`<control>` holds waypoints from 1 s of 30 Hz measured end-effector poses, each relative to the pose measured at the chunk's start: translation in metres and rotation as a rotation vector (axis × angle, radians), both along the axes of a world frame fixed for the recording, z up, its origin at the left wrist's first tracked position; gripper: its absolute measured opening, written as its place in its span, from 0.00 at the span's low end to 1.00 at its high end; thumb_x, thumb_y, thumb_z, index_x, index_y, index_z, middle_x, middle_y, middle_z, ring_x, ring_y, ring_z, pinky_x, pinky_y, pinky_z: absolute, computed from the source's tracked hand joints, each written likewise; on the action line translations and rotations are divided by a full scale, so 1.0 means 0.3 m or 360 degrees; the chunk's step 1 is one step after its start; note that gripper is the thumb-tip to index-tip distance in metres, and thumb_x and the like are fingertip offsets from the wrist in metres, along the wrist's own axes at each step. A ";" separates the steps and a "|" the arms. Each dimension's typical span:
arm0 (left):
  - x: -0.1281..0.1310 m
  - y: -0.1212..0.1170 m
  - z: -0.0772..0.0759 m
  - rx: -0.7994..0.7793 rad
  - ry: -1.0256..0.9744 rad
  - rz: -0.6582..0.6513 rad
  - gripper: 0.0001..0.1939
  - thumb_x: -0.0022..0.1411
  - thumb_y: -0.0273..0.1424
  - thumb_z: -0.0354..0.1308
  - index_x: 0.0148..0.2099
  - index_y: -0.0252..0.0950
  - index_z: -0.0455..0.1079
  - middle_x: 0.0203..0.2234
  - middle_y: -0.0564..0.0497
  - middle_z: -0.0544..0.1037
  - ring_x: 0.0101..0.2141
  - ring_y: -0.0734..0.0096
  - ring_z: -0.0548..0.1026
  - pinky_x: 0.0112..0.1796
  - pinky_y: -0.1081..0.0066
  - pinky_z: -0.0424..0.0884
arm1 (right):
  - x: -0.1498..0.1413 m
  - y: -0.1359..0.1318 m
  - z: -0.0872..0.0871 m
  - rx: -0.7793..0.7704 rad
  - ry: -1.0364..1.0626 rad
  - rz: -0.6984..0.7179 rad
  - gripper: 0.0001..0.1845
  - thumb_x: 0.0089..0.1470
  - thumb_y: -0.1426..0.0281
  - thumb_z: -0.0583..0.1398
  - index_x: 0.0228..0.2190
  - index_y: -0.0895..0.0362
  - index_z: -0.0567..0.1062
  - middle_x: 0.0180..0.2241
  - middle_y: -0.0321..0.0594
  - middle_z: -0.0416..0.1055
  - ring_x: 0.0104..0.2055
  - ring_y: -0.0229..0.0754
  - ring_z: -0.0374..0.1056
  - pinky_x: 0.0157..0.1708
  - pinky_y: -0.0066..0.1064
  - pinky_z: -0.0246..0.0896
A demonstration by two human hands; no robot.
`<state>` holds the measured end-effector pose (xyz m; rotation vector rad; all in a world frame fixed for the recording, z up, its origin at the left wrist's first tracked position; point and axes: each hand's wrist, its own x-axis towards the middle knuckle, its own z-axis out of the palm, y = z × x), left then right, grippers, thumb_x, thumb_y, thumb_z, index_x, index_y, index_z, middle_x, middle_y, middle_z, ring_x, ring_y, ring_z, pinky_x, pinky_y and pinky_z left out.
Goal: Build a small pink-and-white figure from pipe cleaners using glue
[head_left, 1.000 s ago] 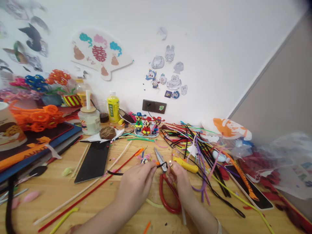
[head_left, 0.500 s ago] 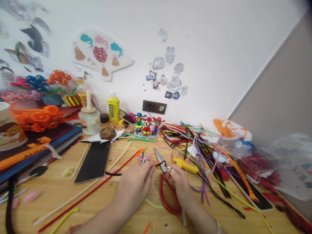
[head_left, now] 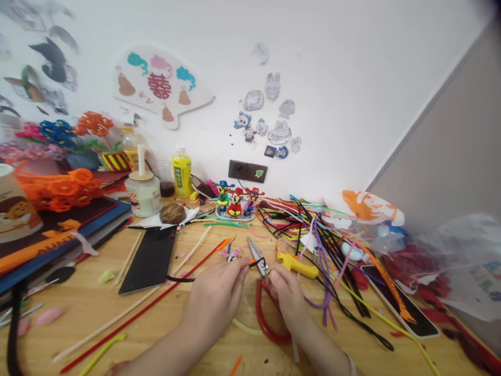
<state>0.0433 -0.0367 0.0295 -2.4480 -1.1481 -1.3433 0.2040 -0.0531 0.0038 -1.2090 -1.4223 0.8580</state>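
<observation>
My left hand (head_left: 217, 290) is closed in a pinch on a black pipe cleaner (head_left: 257, 261), with a bit of orange at the fingertips. A black tail sticks out on the far side of that hand, toward the phone. From the left fingertips the pipe cleaner bends in a small arch to my right hand (head_left: 287, 295), whose thumb and fingers pinch its other end. Red-handled scissors (head_left: 261, 326) lie beneath, blades pointing away; my right hand hides part of their handles. Behind the left fingers sits a small pink and white piece (head_left: 235, 253), partly covered.
A yellow glue gun (head_left: 297, 265) lies right of my hands, beside a heap of coloured pipe cleaners (head_left: 313, 230). Small figures (head_left: 236, 203) stand on a dish at the back. A black phone (head_left: 148, 261) and long red stem (head_left: 136, 308) lie left; another phone (head_left: 415, 313) lies right.
My right thumb and fingers have closed further over the pipe cleaner's end, covering more of the scissors' pivot. My left hand stays almost in place.
</observation>
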 end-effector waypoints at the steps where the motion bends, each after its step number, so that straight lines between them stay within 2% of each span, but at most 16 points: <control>1: -0.001 0.001 -0.001 0.0005 0.0001 0.0007 0.07 0.60 0.28 0.47 0.39 0.36 0.66 0.26 0.50 0.78 0.26 0.70 0.76 0.27 0.74 0.69 | 0.000 0.000 -0.001 0.0002 -0.0013 -0.0015 0.15 0.51 0.61 0.50 0.21 0.57 0.63 0.20 0.32 0.53 0.25 0.37 0.53 0.26 0.26 0.49; 14: 0.000 0.005 -0.002 0.0052 0.0023 0.0023 0.08 0.61 0.28 0.47 0.39 0.36 0.67 0.26 0.50 0.78 0.26 0.71 0.76 0.28 0.74 0.69 | -0.020 -0.003 -0.019 -0.0176 0.0155 0.0032 0.18 0.51 0.56 0.50 0.19 0.56 0.58 0.19 0.30 0.50 0.20 0.33 0.45 0.18 0.25 0.41; 22: -0.001 0.005 -0.002 0.0010 0.0041 0.0031 0.08 0.61 0.28 0.47 0.39 0.36 0.67 0.27 0.50 0.78 0.26 0.71 0.76 0.28 0.74 0.68 | -0.020 0.003 -0.030 -0.0233 0.0201 0.0034 0.21 0.50 0.52 0.50 0.19 0.56 0.59 0.17 0.29 0.50 0.19 0.33 0.45 0.18 0.25 0.41; 30: -0.001 0.002 0.000 0.0005 0.0054 0.0027 0.08 0.61 0.28 0.47 0.38 0.36 0.67 0.26 0.50 0.78 0.26 0.70 0.76 0.27 0.74 0.68 | -0.032 -0.007 -0.013 -0.0237 0.0180 -0.0002 0.21 0.50 0.51 0.49 0.20 0.56 0.59 0.17 0.29 0.49 0.19 0.33 0.45 0.18 0.26 0.42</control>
